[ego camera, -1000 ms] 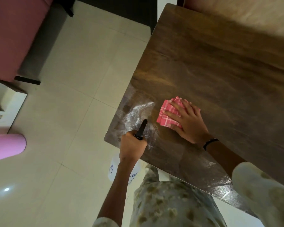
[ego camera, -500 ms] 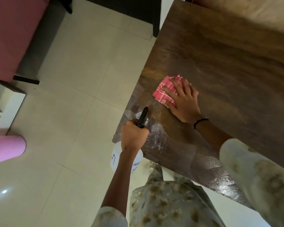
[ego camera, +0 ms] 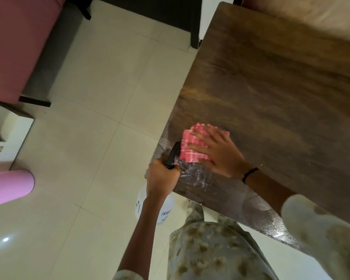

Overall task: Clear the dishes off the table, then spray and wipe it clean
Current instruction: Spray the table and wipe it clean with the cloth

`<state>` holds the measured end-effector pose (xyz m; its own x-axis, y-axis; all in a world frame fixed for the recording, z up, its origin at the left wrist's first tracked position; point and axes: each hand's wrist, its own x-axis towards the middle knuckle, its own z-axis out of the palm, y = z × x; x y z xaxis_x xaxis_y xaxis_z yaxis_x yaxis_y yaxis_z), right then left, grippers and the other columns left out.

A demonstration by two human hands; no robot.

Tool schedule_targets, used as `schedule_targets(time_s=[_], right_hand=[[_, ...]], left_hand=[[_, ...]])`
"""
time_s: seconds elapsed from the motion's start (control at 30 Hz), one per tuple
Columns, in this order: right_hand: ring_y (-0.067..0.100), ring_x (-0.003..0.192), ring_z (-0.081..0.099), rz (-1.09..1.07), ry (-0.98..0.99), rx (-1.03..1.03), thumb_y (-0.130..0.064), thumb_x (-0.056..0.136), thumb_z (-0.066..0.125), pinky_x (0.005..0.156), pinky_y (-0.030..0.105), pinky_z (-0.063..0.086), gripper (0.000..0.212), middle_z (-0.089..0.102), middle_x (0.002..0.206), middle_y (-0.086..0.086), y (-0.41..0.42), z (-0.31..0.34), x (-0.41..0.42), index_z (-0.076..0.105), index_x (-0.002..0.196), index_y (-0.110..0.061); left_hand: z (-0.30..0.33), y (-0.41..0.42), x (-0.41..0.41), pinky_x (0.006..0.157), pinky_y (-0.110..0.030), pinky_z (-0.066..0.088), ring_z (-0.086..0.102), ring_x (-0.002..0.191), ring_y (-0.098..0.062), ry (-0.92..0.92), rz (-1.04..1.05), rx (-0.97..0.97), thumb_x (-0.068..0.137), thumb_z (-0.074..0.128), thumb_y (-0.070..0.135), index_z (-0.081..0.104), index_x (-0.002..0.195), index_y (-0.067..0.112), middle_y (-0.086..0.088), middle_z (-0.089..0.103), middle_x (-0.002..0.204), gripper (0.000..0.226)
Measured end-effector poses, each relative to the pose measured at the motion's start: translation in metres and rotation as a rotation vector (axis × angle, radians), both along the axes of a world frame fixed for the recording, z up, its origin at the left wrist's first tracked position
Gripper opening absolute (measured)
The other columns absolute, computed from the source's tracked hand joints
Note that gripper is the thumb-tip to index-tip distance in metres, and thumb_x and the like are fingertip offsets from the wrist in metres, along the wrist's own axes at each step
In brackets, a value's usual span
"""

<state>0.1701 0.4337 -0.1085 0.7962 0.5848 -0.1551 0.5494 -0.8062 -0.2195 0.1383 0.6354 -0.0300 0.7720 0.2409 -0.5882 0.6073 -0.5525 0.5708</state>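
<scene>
No dishes show anywhere on the table (ego camera: 281, 81), so the clearing looks done, and the job now sits in its last stage — spraying and wiping. The right hand (ego camera: 216, 152) lies flat with straight fingers on a folded pink checked cloth (ego camera: 192, 146), pressing it to the wood near the table's left edge, close to the near corner. The left hand (ego camera: 162, 176) is curled round the black trigger head of a white spray bottle (ego camera: 164, 213), held just off that corner with the nozzle pointing at the cloth. Wet streaks glisten along the near strip and corner, while the far stretch looks dull and dry, so I judge much of the top is not yet wiped — though sheen alone is a weak guide. The table's right side and far end run out of frame, the left hand covers most of the bottle, its label is only partly readable, and the right hand is blurred.
</scene>
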Motion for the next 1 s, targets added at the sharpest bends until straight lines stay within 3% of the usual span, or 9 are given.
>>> schedule_targets(time_s=[0.2, 0.3, 0.43, 0.53, 0.67, 0.9, 1.0], right_hand=[[0.038, 0.142, 0.022, -0.313, -0.015, -0.041, -0.061, 0.095, 0.026, 0.112, 0.058, 0.021, 0.055, 0.028, 0.156, 0.004, 0.002, 0.003, 0.056, 0.033, 0.145, -0.040], [0.041, 0.140, 0.025, -0.423, -0.029, -0.026, -0.059, 0.095, 0.031, 0.111, 0.057, 0.019, 0.053, 0.032, 0.154, 0.006, 0.044, 0.001, 0.078, 0.038, 0.143, -0.038], [0.039, 0.140, 0.026, -0.338, -0.093, 0.053, -0.055, 0.093, 0.042, 0.111, 0.056, 0.008, 0.050, 0.034, 0.153, 0.005, 0.091, 0.001, 0.060, 0.043, 0.140, -0.037], [0.036, 0.142, 0.024, -0.180, -0.061, 0.094, -0.050, 0.090, 0.050, 0.114, 0.056, 0.010, 0.053, 0.032, 0.155, 0.004, 0.101, -0.001, 0.022, 0.041, 0.141, -0.038], [0.033, 0.145, 0.019, -0.018, -0.012, 0.063, -0.051, 0.096, 0.030, 0.115, 0.057, 0.017, 0.050, 0.027, 0.157, 0.002, 0.060, -0.001, -0.003, 0.037, 0.143, -0.037], [0.038, 0.142, 0.022, -0.407, -0.058, -0.021, -0.060, 0.095, 0.027, 0.114, 0.057, 0.019, 0.055, 0.028, 0.156, 0.005, -0.007, 0.003, 0.015, 0.032, 0.146, -0.039], [0.040, 0.142, 0.022, -0.342, -0.049, -0.029, -0.058, 0.095, 0.030, 0.114, 0.058, 0.019, 0.053, 0.028, 0.156, 0.006, -0.008, 0.003, -0.014, 0.032, 0.145, -0.039]], left_hand=[[-0.002, 0.010, -0.007, 0.044, -0.026, 0.037, 0.042, 0.041, -0.020, -0.018, -0.041, -0.014, 0.081, 0.061, 0.009, 0.060, 0.076, 0.007, 0.000, 0.048, 0.047, 0.005], [-0.004, 0.016, -0.009, 0.047, -0.034, 0.042, 0.044, 0.043, -0.025, -0.019, -0.035, 0.000, 0.081, 0.062, 0.013, 0.062, 0.077, 0.002, -0.004, 0.049, 0.049, 0.012], [-0.006, 0.021, -0.011, 0.047, -0.032, 0.040, 0.042, 0.045, -0.027, -0.029, -0.056, 0.015, 0.081, 0.062, 0.014, 0.060, 0.074, -0.001, -0.004, 0.046, 0.048, 0.017], [-0.008, 0.022, -0.014, 0.047, -0.031, 0.035, 0.037, 0.045, -0.028, -0.050, -0.084, 0.032, 0.081, 0.060, 0.011, 0.059, 0.071, -0.001, -0.005, 0.043, 0.047, 0.015], [-0.014, 0.020, -0.023, 0.047, -0.032, 0.031, 0.032, 0.046, -0.026, -0.066, -0.089, 0.002, 0.078, 0.058, 0.006, 0.057, 0.067, 0.002, -0.007, 0.039, 0.046, 0.012], [-0.017, -0.002, -0.050, 0.048, -0.035, 0.039, 0.046, 0.047, -0.030, -0.016, -0.183, 0.005, 0.080, 0.058, 0.012, 0.052, 0.064, 0.011, -0.004, 0.048, 0.047, 0.017], [-0.016, -0.018, -0.068, 0.049, -0.041, 0.045, 0.053, 0.053, -0.036, -0.010, -0.258, 0.007, 0.080, 0.057, 0.015, 0.054, 0.064, 0.012, -0.005, 0.051, 0.049, 0.017]])
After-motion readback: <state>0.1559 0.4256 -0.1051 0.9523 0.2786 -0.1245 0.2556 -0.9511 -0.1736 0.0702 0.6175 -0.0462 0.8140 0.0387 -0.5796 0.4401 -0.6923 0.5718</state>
